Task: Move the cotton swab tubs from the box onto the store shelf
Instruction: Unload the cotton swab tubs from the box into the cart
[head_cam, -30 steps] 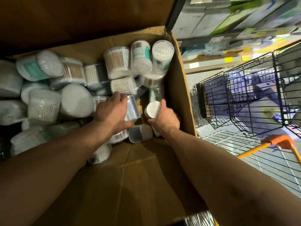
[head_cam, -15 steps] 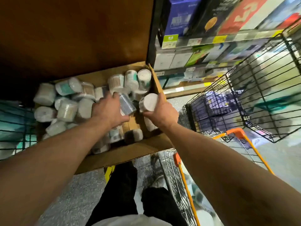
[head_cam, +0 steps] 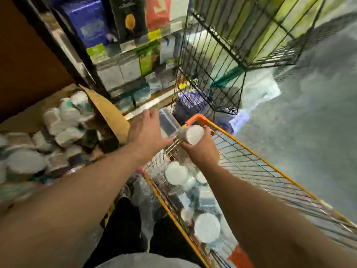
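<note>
**Head view: a tub in each hand, over the corner of the cart**

Looks down along two bare forearms. Grips with the right hand (head_cam: 201, 151) a white-capped tub (head_cam: 191, 134), fingers curled round its barrel and cap turned toward the camera, just above the orange corner of the cart (head_cam: 197, 118). Reaches with the left hand (head_cam: 144, 130) a little further left, back of the hand uppermost and fingers stretched forward. Seems to clasp a clear tub (head_cam: 167, 120) between thumb and fingers, though blur smears the contact. Holds both tubs out of the box, close beside each other, in the gap between box and cart.

Shows the cardboard box (head_cam: 110, 113) at the left, one flap raised toward the hands, heaped with more tubs (head_cam: 65, 120) lying at all angles. Shows round white caps (head_cam: 176, 173) in the wire bed of the cart, below the right wrist, too smeared to count.

Takes in the store shelf (head_cam: 133, 45) beyond the hands, packed with cartons and edged with price tags. Takes in a black wire basket (head_cam: 212, 64) to its right, grey floor (head_cam: 309, 142) further right, and dark trousers (head_cam: 123, 225) at the bottom edge.
</note>
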